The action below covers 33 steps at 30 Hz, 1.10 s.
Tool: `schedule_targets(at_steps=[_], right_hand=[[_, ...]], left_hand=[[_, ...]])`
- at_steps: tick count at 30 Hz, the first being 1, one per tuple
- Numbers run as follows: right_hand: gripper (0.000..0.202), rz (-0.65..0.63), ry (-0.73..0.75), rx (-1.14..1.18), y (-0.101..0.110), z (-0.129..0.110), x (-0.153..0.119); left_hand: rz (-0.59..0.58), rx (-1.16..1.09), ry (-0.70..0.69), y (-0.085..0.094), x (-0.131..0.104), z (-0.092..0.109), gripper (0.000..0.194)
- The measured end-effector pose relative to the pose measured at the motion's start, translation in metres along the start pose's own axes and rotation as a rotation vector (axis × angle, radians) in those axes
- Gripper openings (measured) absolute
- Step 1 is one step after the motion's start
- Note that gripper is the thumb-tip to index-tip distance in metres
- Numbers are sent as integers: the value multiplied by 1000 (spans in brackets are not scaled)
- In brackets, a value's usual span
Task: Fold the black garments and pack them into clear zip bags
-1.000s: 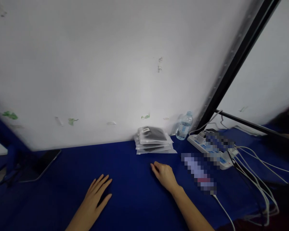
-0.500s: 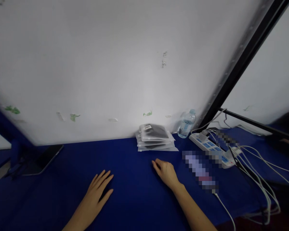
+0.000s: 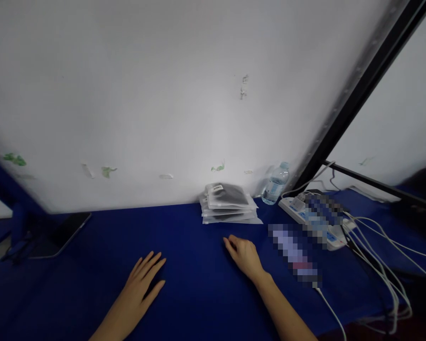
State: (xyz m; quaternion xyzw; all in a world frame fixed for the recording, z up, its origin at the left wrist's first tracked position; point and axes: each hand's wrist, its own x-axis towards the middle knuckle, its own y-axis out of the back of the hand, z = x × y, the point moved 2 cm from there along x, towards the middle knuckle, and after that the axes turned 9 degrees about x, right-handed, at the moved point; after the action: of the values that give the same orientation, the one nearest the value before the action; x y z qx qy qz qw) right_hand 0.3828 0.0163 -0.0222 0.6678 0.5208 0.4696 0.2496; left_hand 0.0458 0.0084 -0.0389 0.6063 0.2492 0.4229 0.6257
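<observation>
The left hand [image 3: 138,286] lies palm down on the table [image 3: 191,298], its fingers fanned wide and the thumb set well apart; nothing shows in its grasp, and the spread looks like that of a hand at rest, bearing a little weight. The right hand [image 3: 245,255] lies with fingers curled narrow, the thumb tucked near them; its palm side is hidden, so I cannot tell whether they are fully closed or cover something small.

The stack of packets [image 3: 230,203] sits just beyond the right fingers, apart from them, near the wall [image 3: 145,104]; they lie flat, one on another, probably because such thin, slippery sleeves keep steadier that way; the top one shows its small label upward, perhaps so that it can be read.

Past the right fingers, farther out than the packets' edge, a water bottle [image 3: 275,184] stands close to the wall, presumably where an elbow is unlikely to knock it; to the right of those same fingers lies a pixelated device [image 3: 293,255] with a white cable [image 3: 331,306] at its near end; the power strip [image 3: 301,215] lies beyond it, likely put to that side so the wires run clear of both hands; a dark tablet-like thing [image 3: 71,229] lies well left of the left fingers.
</observation>
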Motion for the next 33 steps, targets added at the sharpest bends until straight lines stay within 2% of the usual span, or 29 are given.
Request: schedule_targets(at_steps=[16,33], right_hand=[[41,-4,-10,12,0,1,0],[39,-18,-36,43,3,-1,1]], left_hand=[[-48,17,5,1,1,1,47],[-19,21,-9,-1,1,-2,48]])
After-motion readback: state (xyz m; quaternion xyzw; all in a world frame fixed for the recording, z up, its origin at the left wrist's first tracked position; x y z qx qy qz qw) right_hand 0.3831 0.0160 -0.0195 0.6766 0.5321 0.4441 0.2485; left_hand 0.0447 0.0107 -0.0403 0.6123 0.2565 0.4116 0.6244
